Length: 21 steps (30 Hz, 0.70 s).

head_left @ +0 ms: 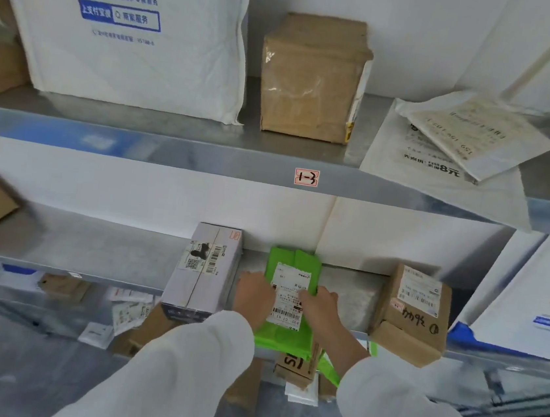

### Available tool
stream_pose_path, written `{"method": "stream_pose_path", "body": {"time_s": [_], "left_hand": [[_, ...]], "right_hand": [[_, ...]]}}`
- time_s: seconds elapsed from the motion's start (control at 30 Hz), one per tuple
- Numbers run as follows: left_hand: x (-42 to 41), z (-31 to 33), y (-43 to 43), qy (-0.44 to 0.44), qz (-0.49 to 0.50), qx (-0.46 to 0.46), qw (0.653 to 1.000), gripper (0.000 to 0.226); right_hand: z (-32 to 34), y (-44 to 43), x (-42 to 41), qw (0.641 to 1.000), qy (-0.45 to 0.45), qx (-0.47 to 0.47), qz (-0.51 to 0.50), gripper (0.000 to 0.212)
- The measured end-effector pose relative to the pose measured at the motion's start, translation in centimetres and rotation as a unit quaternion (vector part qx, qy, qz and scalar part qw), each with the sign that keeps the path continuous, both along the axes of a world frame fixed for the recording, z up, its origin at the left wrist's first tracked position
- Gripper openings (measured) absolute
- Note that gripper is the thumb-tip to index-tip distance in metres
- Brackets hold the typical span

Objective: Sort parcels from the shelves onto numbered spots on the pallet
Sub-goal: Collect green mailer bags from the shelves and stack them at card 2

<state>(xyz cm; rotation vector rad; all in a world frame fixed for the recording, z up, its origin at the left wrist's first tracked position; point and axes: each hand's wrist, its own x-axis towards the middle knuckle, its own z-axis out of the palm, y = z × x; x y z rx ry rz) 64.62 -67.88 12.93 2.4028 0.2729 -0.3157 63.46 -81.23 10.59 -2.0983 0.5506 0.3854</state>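
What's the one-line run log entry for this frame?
phase: pick at shelf | left hand: grips green parcel | right hand: grips green parcel | parcel: on lower shelf, label up

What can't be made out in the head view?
- Text on the label of the green parcel: too small, partly covered by left hand and right hand.
- Thumbs under the parcel: hidden by it.
- Lower parcels beneath the shelf: blurred, blocked by sleeves.
- Pallet: out of frame.

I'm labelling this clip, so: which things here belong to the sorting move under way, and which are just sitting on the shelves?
In use: green parcel, held by left hand and right hand.
Sitting by: white box, scribbled brown box, taped brown box, big white bag, flat white mailers.
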Motion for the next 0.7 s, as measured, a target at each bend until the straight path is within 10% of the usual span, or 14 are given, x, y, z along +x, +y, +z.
{"method": "stream_pose_path", "body": {"time_s": [0.7], "left_hand": [[-10.6,11.3,14.1,-0.231,0.083,-0.078,0.966,0.023]], "right_hand": [[13.1,14.0,-7.6,0.982,-0.175,-0.042,0.063,0.043]]}}
